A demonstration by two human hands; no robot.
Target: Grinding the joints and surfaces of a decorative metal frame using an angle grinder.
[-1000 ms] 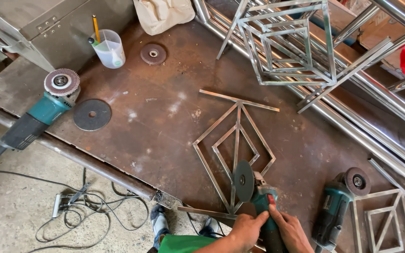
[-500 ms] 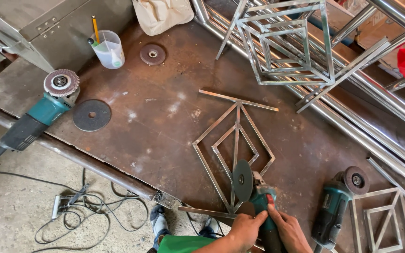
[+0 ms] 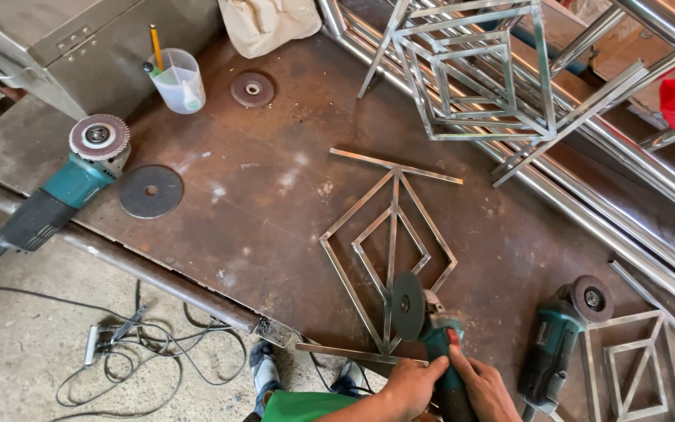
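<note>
Head view: grinder [image 3: 431, 332] disc unmoved on frame [image 3: 391, 234]

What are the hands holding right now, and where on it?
Both the left hand and right hand grip the teal angle grinder by its body, behind the disc.

The diamond frame [image 3: 391, 250] lies flat on the tabletop [image 3: 275, 195], near its front edge. The held grinder [image 3: 431, 336] sits over the frame's lower part, its disc [image 3: 408, 305] upright against the centre bar. The left hand [image 3: 409, 387] and right hand [image 3: 484, 389] grip its body side by side. A second grinder [image 3: 560, 340] lies just right of them, beside another flat frame [image 3: 636, 363]. A third grinder [image 3: 64, 187] lies at the tabletop's left edge, a loose disc [image 3: 151, 191] to its right. Behind these stand a cup [image 3: 178, 80] and a second loose disc [image 3: 252, 89]. Stacked frames [image 3: 478, 70] rest at the rear right, on long tubes [image 3: 587, 211]. Cables [image 3: 142, 344] lie on the floor below.
</note>
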